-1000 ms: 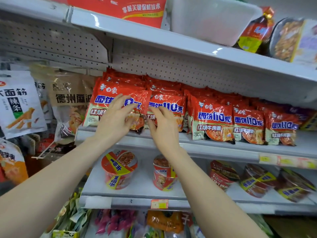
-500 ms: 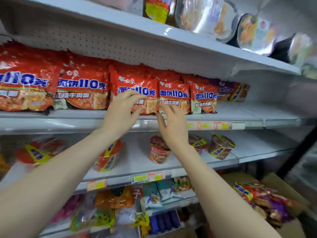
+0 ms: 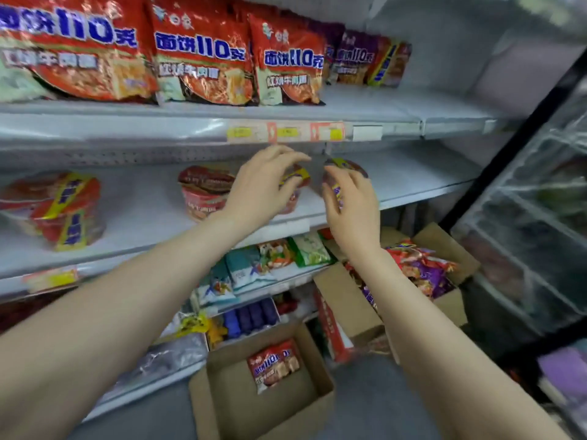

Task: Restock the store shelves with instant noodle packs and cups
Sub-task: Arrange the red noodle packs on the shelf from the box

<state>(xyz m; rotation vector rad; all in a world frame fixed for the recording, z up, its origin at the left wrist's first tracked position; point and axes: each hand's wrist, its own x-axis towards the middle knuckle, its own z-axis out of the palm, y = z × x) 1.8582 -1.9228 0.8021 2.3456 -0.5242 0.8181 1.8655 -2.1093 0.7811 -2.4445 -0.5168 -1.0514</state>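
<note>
From the head camera, the upper shelf [image 3: 397, 103] carries a row of red noodle packs [image 3: 203, 55] along its front edge, with purple packs [image 3: 357, 58] beside them and the right end bare. On the middle shelf [image 3: 413, 179] are tipped cups [image 3: 63, 211] toward the left end and a red cup [image 3: 205, 193] upright near the middle. The left hand [image 3: 262, 188] curls in front of a yellow-banded cup [image 3: 297, 179], and the right hand [image 3: 352, 208] is raised at a purple-lidded cup [image 3: 347, 165]. I cannot tell whether either hand grips its cup. Restocking looks partly done: on the floor, one carton [image 3: 222, 401] holds a single pack [image 3: 273, 365], while a second carton [image 3: 346, 300] holds many loose packs [image 3: 425, 268] to shelve.
</note>
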